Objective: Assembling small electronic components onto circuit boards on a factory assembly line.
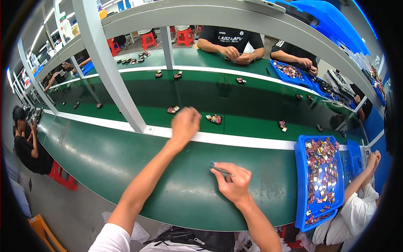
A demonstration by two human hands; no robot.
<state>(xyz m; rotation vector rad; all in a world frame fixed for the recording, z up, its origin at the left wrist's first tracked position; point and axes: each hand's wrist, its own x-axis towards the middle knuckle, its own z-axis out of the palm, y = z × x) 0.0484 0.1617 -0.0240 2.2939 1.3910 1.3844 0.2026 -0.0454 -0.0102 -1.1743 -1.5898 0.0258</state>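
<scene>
My left hand (184, 124) reaches over the white rail onto the green conveyor belt and is blurred by motion. Its fingers do not show clearly, so I cannot tell whether it holds anything. Just beyond it lies a small black part with red and yellow pieces (173, 109); a similar black part (215, 119) lies on its right. My right hand (234, 183) is closed around a pair of dark tweezers (219, 169) above the green worktop (176, 185). The tweezers point left, with a small bluish bit at their tips.
A blue bin (300, 185) of small red and yellow pieces stands on the worktop's right. A grey post (107, 63) and an overhead beam (180, 16) frame the belt. Across it, co-workers' hands (239, 55) work near another blue tray (289, 78). A person in white sits at right.
</scene>
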